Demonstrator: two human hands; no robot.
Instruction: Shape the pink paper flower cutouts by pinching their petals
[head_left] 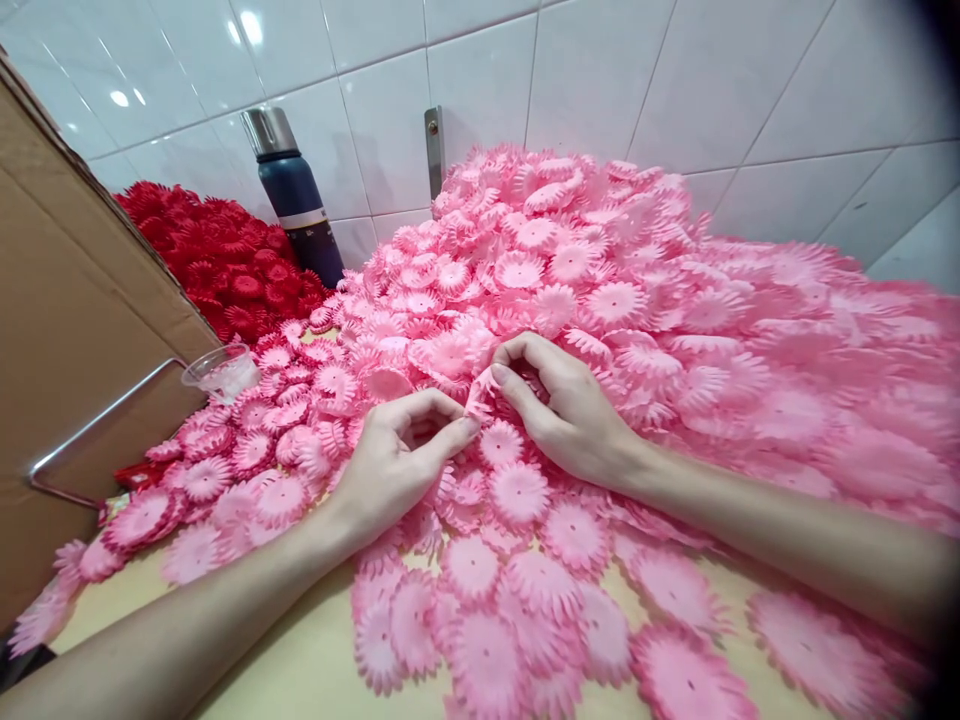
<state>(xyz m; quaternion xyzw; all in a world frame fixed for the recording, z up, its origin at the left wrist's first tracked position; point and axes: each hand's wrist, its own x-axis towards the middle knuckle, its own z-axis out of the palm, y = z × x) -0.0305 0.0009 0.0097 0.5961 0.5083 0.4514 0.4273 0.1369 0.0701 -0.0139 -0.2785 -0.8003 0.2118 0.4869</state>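
Between my two hands is a small pink fabric flower piece point(481, 396) with a fringed edge, seen nearly edge-on. The thumb and fingers of my left hand point(409, 445) pinch its lower left side. My right hand point(559, 405) pinches its upper right side with thumb and forefinger. Just below lie loose flat pink petal discs point(519, 492) with scalloped edges and a small centre hole. Behind both hands rises a large heap of the same pink petal discs point(570, 260).
A dark blue bottle point(296, 195) with a steel cap stands by the tiled wall point(600, 70). Red petal discs point(217, 260) are heaped at back left. A cardboard box point(82, 300), a metal wire handle point(105, 415) and a clear plastic cup point(223, 372) are at left. Yellow tabletop point(300, 660) shows in front.
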